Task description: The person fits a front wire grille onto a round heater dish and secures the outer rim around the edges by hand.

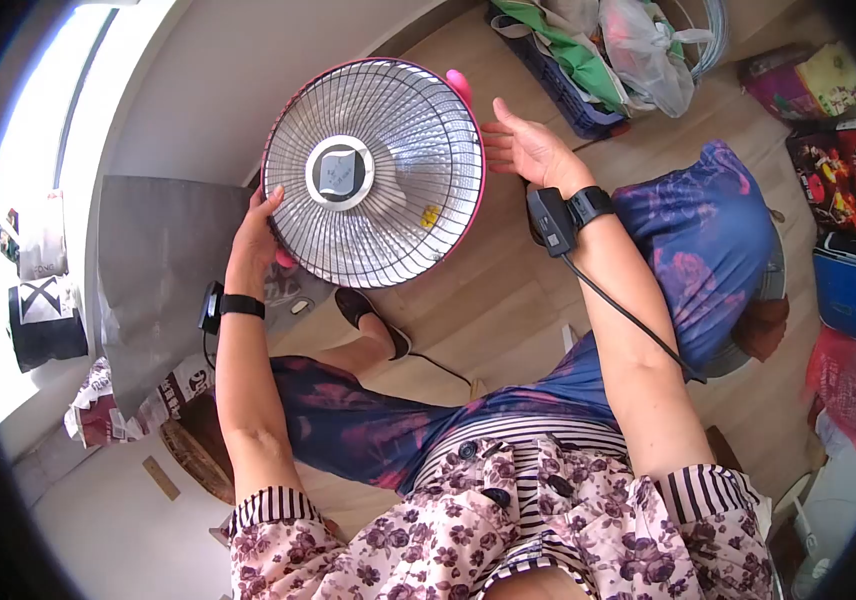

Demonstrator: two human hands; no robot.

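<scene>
A round dish-shaped electric heater [403, 165] with a black wire guard, a silvery reflector and a pink rim faces up toward me, held out in front. My left hand [256, 228] grips its left edge, thumb over the front of the rim and the other fingers hidden behind. Close by the right edge is my right hand [530, 150], fingers stretched out and thumb raised. Its fingertips reach the rim, but whether they touch it I cannot tell. A pink knob-like part [459, 86] sticks out at the upper right. The heater's back and base are hidden.
A dark blue crate [563, 95] with bags stands at the top. Along the right lie a red package [848, 180], a blue pouch [851, 285] and a red plastic bag [853, 385]. A grey panel [163, 290] leans at the left. A cable [443, 368] runs by my shoe [356, 305].
</scene>
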